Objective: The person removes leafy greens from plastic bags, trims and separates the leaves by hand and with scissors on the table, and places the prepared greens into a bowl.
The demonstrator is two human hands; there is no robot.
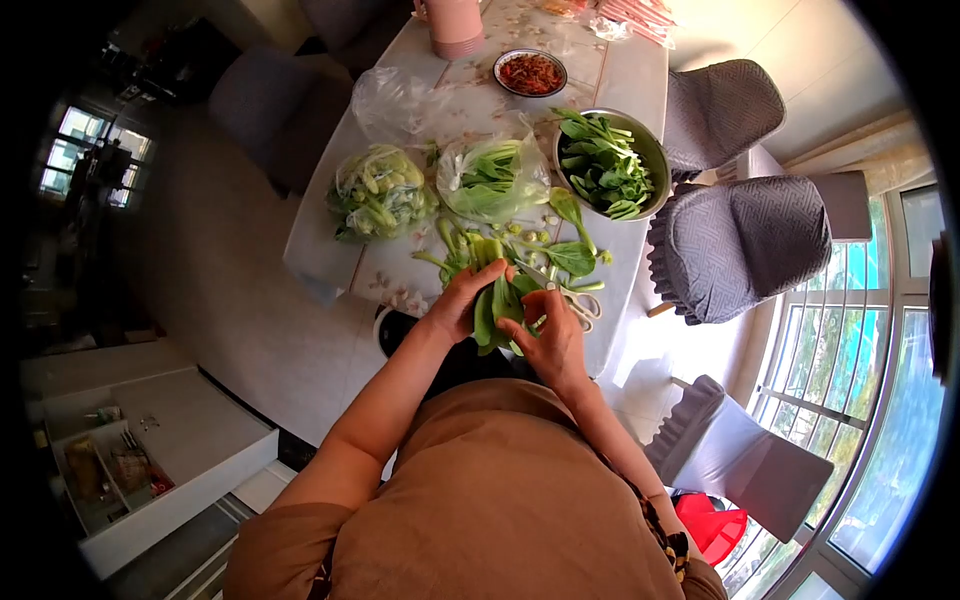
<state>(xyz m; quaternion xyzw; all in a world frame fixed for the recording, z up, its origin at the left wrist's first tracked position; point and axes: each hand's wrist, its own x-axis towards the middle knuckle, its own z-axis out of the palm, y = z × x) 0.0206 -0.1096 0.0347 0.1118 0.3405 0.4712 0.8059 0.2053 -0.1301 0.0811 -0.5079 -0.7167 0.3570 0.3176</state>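
Note:
Over the near edge of the table, my left hand [468,300] is closed around a bunch of bok choy [487,318], its leaves hanging down toward me. My right hand [552,338] has its fingers bent at the leaves on the right side, pinching one. Just beyond that hand lie scissors [583,307] with cream handles, blades partly hidden. Loose bok choy leaves [572,257] and small cut stem ends [515,230] are scattered past my hands. A metal bowl [657,165] of bok choy leaves stands at the right edge of the table.
Two clear plastic bags of greens, one on the left [380,195] and one in the middle [492,180], sit on the table [330,245]. Farther back are a patterned bowl of reddish food [530,73] and a pink jug [455,28]. Covered chairs [745,245] line the right side.

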